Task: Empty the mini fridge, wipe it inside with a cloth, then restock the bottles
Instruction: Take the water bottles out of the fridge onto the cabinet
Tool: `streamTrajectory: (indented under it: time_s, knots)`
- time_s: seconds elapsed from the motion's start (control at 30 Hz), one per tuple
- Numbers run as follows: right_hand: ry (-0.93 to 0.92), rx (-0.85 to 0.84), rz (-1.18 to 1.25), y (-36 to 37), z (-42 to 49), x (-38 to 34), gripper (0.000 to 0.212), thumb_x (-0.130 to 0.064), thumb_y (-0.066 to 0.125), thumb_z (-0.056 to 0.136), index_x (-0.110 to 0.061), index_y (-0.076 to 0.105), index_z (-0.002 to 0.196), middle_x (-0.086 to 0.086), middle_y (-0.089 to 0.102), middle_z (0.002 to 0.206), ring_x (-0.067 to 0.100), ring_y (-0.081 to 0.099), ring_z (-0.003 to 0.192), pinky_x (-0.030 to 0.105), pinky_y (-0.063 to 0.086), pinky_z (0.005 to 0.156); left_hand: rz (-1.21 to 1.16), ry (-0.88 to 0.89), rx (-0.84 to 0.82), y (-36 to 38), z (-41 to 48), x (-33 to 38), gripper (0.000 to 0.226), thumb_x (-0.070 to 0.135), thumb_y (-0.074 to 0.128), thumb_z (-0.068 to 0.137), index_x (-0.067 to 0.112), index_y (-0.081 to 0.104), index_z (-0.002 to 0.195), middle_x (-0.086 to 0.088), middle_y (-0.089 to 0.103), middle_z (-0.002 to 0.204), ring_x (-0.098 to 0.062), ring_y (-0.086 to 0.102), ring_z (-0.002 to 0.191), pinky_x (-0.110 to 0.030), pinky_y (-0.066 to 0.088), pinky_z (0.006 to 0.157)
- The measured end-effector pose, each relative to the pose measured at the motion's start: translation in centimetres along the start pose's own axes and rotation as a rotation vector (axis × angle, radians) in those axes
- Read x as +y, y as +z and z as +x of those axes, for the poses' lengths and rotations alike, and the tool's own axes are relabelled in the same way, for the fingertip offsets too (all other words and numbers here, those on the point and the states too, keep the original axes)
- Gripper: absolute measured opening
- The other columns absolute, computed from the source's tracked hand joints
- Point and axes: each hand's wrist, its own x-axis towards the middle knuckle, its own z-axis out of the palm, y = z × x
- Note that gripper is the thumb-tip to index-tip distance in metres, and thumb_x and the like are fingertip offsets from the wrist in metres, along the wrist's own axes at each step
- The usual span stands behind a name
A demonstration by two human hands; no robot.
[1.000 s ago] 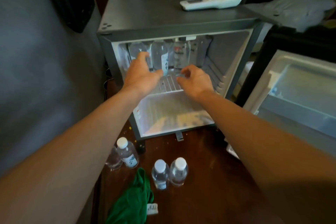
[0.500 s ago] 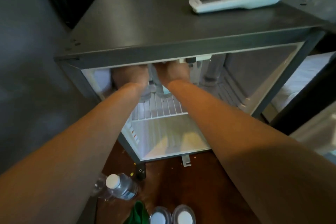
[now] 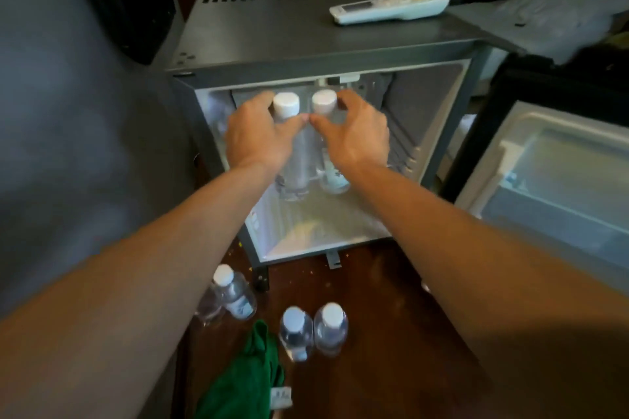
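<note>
The grey mini fridge (image 3: pixel 326 48) stands open in front of me on a dark wooden surface. My left hand (image 3: pixel 258 136) grips a clear water bottle (image 3: pixel 289 105) with a white cap near its neck, held at the fridge's opening. My right hand (image 3: pixel 354 136) grips a second white-capped bottle (image 3: pixel 325 102) right beside it. Both bottles hang upright in front of the white interior. Three more bottles stand below: one at the left (image 3: pixel 235 292) and a pair (image 3: pixel 313 326) in the middle. A green cloth (image 3: pixel 248 378) lies next to them.
A white remote (image 3: pixel 388 7) lies on the fridge's top. The fridge's door (image 3: pixel 551 180) stands open at the right, its white inner side facing me. A grey wall runs along the left. Small crumbs dot the wood by the fridge's foot.
Both hands reached deep inside the fridge half a second ago; now they have come back out to the opening, each holding a bottle. The camera has pulled back and tilted down.
</note>
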Motion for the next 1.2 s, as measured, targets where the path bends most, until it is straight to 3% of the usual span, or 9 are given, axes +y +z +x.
streamTrajectory:
  time_s: [0.23, 0.4, 0.57, 0.8, 0.9, 1.1, 1.2]
  knots:
    - [0.067, 0.017, -0.101, -7.6, -7.2, 0.0, 0.034, -0.051, 0.074, 0.077, -0.023, 0.055, 0.085, 0.001, 0.064, 0.093, 0.025, 0.064, 0.092, 0.039, 0.054, 0.075, -0.062, 0.103, -0.247, -3.8, -6.6, 3.6, 0.029, 0.048, 0.081, 0.070, 0.024, 0.065, 0.075, 0.005, 0.063, 0.078, -0.014, 0.059, 0.077, -0.029, 0.044, 0.063]
    - [0.083, 0.003, -0.143, -10.5, -11.8, 1.7, 0.034, -0.049, 0.074, 0.078, -0.021, 0.062, 0.093, -0.001, 0.060, 0.089, 0.022, 0.063, 0.091, 0.035, 0.051, 0.072, 0.023, 0.164, -0.356, -4.8, -11.8, 4.7, 0.028, 0.045, 0.081, 0.071, 0.023, 0.069, 0.083, 0.003, 0.066, 0.082, -0.016, 0.061, 0.082, -0.033, 0.048, 0.067]
    - [0.121, -0.104, -0.154, -12.4, -15.1, 3.5, 0.035, -0.045, 0.074, 0.078, -0.018, 0.065, 0.098, 0.003, 0.066, 0.096, 0.024, 0.064, 0.093, 0.042, 0.056, 0.080, 0.131, 0.142, -0.469, -5.2, -16.1, 4.7, 0.032, 0.047, 0.079, 0.072, 0.024, 0.058, 0.067, 0.006, 0.059, 0.070, -0.018, 0.058, 0.074, -0.030, 0.039, 0.059]
    - [0.229, -0.264, -0.156, -10.7, -21.7, 8.4, 0.034, -0.032, 0.076, 0.076, -0.014, 0.068, 0.103, 0.006, 0.068, 0.097, 0.025, 0.064, 0.089, 0.035, 0.054, 0.074, 0.290, 0.038, -0.554, -2.9, -23.1, 0.7, 0.032, 0.049, 0.080, 0.069, 0.025, 0.060, 0.074, 0.004, 0.063, 0.076, -0.023, 0.060, 0.077, -0.032, 0.046, 0.061]
    - [0.276, -0.370, -0.207, -9.3, -23.7, 11.2, 0.029, -0.024, 0.076, 0.074, -0.014, 0.071, 0.101, 0.008, 0.069, 0.093, 0.024, 0.063, 0.086, 0.029, 0.045, 0.066, 0.337, 0.023, -0.586, -1.1, -25.2, -1.7, 0.028, 0.048, 0.078, 0.069, 0.027, 0.061, 0.076, 0.002, 0.066, 0.082, -0.026, 0.061, 0.080, -0.034, 0.050, 0.064]
    - [0.346, -0.412, -0.208, -6.0, -25.0, 15.5, 0.027, -0.017, 0.075, 0.079, -0.018, 0.070, 0.106, 0.008, 0.069, 0.101, 0.026, 0.064, 0.096, 0.037, 0.055, 0.081, 0.459, -0.008, -0.661, 2.4, -27.3, -5.7, 0.021, 0.039, 0.075, 0.072, 0.034, 0.058, 0.085, 0.000, 0.063, 0.091, -0.029, 0.060, 0.087, -0.034, 0.045, 0.062]
    - [0.345, -0.423, -0.235, -5.0, -24.8, 16.9, 0.030, -0.016, 0.075, 0.079, -0.017, 0.069, 0.109, 0.007, 0.069, 0.104, 0.026, 0.064, 0.098, 0.033, 0.053, 0.080, 0.482, -0.031, -0.672, 3.8, -28.0, -6.9, 0.018, 0.037, 0.069, 0.077, 0.034, 0.057, 0.090, -0.004, 0.063, 0.096, -0.032, 0.061, 0.089, -0.036, 0.045, 0.062]
